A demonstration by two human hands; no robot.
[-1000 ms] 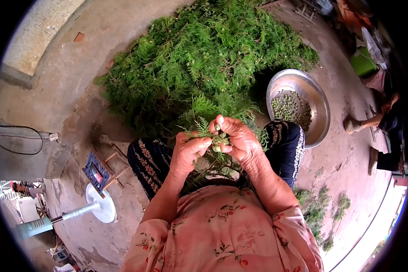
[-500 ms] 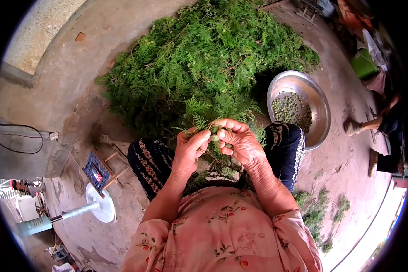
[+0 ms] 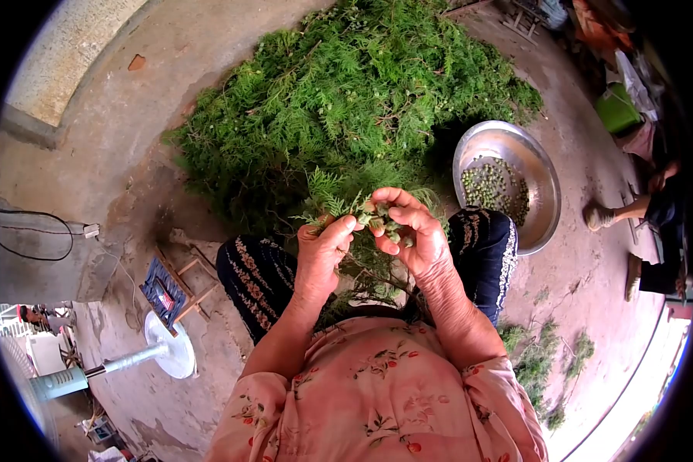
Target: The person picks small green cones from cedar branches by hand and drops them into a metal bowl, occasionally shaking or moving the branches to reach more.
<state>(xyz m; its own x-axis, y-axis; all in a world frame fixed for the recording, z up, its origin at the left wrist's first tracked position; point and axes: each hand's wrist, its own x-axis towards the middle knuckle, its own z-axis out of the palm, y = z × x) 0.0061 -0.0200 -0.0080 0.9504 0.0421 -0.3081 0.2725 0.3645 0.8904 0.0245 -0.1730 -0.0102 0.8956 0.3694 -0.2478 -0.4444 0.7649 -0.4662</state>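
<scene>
My left hand [image 3: 323, 250] pinches a green conifer sprig [image 3: 332, 202] between thumb and fingers. Its leafy fronds point away from me, and pale green cones show at its right side. Curled around several small green cones [image 3: 393, 228] is my right hand [image 3: 417, 235], its fingertips at the sprig's cone end. Both hands are above my lap, close together. Beyond them lies a large heap of cut conifer branches [image 3: 362, 100]. A metal basin [image 3: 542, 165] with a layer of loose green cones [image 3: 494, 185] stands to the right, beside my knee.
A small wooden stool [image 3: 188, 289] and a standing fan [image 3: 169, 350] are on the left. Loose sprigs [image 3: 539, 362] are scattered on the floor at right. Another person's foot [image 3: 600, 216] and dark-clothed legs are at the far right, near a green container [image 3: 618, 109].
My right hand has drawn slightly away from my left, and its fingers have opened a little, revealing the green cones. The left hand keeps its pinch on the sprig.
</scene>
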